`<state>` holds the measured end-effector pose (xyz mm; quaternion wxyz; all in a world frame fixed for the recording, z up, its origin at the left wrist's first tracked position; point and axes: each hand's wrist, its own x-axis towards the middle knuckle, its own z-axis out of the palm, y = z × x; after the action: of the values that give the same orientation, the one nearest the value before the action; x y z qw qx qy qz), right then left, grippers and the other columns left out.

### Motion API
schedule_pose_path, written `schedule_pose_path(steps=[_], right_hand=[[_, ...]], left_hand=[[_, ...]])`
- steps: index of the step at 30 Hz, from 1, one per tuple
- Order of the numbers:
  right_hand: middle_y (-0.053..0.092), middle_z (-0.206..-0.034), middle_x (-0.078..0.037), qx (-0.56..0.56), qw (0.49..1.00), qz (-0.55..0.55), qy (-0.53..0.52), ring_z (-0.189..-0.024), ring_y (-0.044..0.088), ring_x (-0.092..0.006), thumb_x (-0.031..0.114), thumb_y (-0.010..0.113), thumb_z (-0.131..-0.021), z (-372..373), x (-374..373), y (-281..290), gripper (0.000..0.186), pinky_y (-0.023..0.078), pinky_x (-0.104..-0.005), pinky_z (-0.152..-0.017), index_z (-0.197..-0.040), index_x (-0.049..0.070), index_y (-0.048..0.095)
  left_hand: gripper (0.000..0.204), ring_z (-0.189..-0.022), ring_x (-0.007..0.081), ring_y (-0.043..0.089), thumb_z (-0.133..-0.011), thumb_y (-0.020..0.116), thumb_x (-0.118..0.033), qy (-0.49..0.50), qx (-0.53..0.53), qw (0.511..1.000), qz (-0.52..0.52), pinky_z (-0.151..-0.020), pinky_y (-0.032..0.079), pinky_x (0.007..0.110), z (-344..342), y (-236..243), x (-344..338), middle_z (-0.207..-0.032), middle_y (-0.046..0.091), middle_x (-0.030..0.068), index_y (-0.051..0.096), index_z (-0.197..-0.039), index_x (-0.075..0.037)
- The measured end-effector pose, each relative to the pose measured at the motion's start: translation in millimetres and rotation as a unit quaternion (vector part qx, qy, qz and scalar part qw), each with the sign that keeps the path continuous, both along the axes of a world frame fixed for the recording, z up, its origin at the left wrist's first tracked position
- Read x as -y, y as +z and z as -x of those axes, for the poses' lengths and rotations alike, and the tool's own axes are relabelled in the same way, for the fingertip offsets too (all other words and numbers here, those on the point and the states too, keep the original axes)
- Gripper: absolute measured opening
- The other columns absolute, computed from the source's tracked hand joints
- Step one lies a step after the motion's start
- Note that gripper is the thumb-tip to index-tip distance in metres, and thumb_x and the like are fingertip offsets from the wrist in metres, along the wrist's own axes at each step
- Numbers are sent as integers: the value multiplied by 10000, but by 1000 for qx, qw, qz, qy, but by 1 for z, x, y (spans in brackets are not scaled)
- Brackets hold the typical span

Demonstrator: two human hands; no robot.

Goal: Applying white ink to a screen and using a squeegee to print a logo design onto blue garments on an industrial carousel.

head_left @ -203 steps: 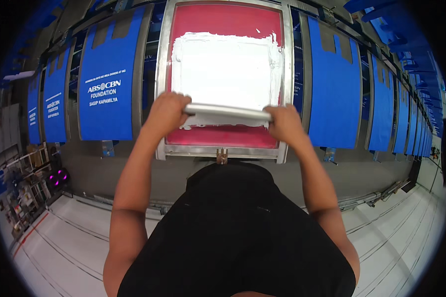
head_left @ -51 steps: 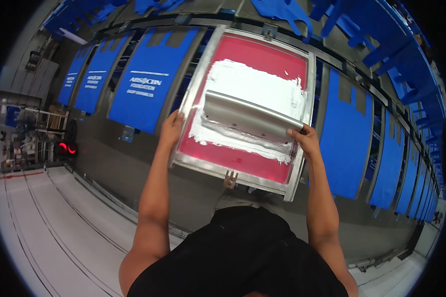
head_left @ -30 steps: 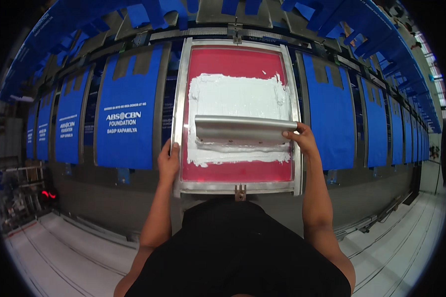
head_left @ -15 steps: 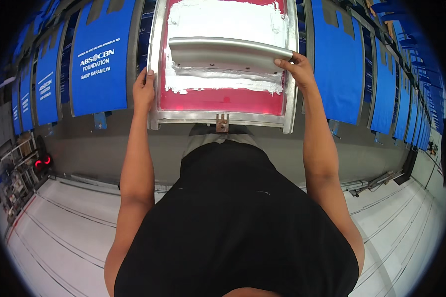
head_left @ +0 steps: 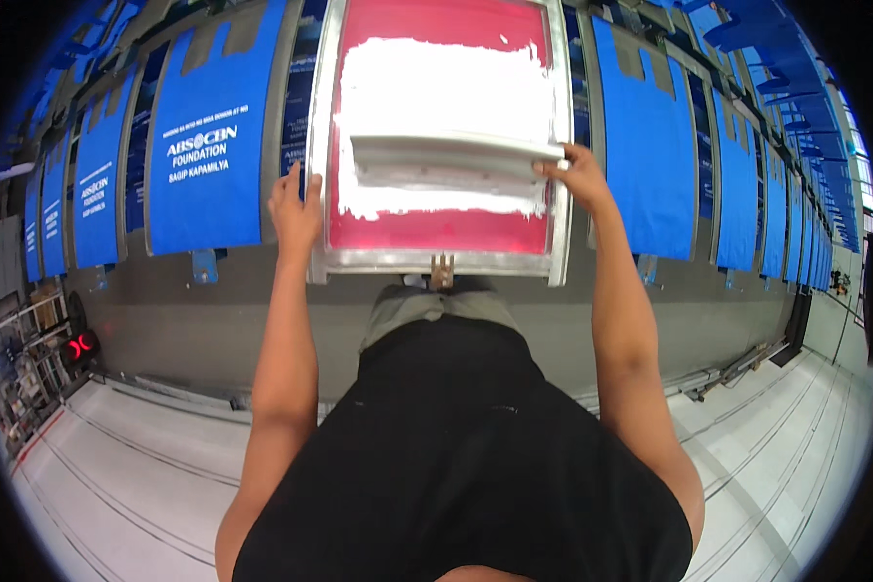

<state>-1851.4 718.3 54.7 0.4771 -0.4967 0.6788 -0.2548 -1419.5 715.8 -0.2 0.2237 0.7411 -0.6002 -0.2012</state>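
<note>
A screen printing frame [head_left: 398, 260] with silvery metal rails lies in front of me. Its red mesh [head_left: 436, 236] carries a thick patch of white ink [head_left: 446, 87]. A long metal squeegee [head_left: 446, 152] lies crosswise over the near part of the ink. My right hand [head_left: 584, 181] is closed around the squeegee's right end, thumb on the near side. Beside the frame's left rail is my left hand [head_left: 296, 215], thumb and fingers apart and holding nothing. Whether its thumb touches the rail I cannot tell.
Blue fabric pieces with white print [head_left: 209, 145] lie on boards in a row to the left. Blue pieces without visible print [head_left: 645, 145] continue to the right. A metal bracket [head_left: 442, 272] juts from the frame's near edge. A red-lit device [head_left: 80, 344] stands far left.
The squeegee, with my right hand on it, has come nearer to the frame's near rail. My left hand's fingers have spread from their hold at the left rail. The whole view has shifted slightly.
</note>
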Motion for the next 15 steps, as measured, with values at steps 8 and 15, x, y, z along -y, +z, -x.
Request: schedule_pose_path(steps=[8,15], right_hand=[[665,-865,-140,-383,887,55,251,-910,630,-323,41,602,-657,-65,-48,49,271,415,-494,-933,-921,92,635],[672,-808,-140,-385,872,177,244,-826,646,-335,30,563,-699,-8,95,26,249,428,-480,-881,-926,95,643]], left_hand=[[266,-987,328,585,-741,741,-221,-423,156,887,-96,-843,456,427,62,85,25,-994,641,142,655,-940,-66],[133,-821,339,618,-706,698,-120,-359,96,920,122,-730,495,440,85,71,146,-785,641,154,640,-803,-51]])
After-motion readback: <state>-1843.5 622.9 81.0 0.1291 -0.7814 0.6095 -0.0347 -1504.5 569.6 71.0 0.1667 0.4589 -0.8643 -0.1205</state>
